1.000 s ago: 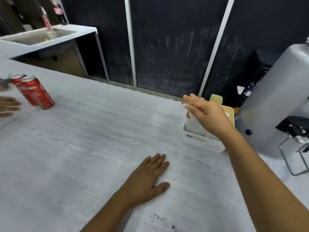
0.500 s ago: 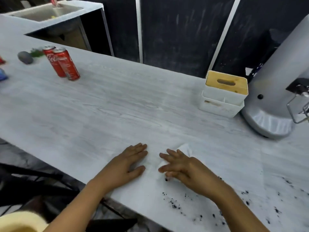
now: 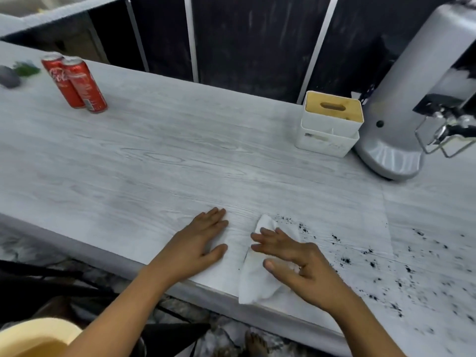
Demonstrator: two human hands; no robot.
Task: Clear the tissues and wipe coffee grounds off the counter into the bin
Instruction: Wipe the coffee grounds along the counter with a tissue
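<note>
A white tissue (image 3: 253,282) lies flat on the pale wood-grain counter (image 3: 159,163) near its front edge. My right hand (image 3: 291,261) presses down on the tissue with fingers spread. Black coffee grounds (image 3: 371,256) are scattered over the counter to the right of the tissue. My left hand (image 3: 198,243) rests flat and empty on the counter just left of the tissue. A pale yellow bin (image 3: 33,338) shows below the counter at the bottom left corner.
A white tissue box with a wooden lid (image 3: 331,122) stands at the back right beside a grey coffee grinder (image 3: 401,104). Two red cans (image 3: 77,85) stand at the back left. A grey object (image 3: 9,77) and something green lie at the far left.
The right hand came from the tissue box down to the counter with a tissue. It now presses the tissue slightly further right, at the edge of the grounds. The left hand stayed flat.
</note>
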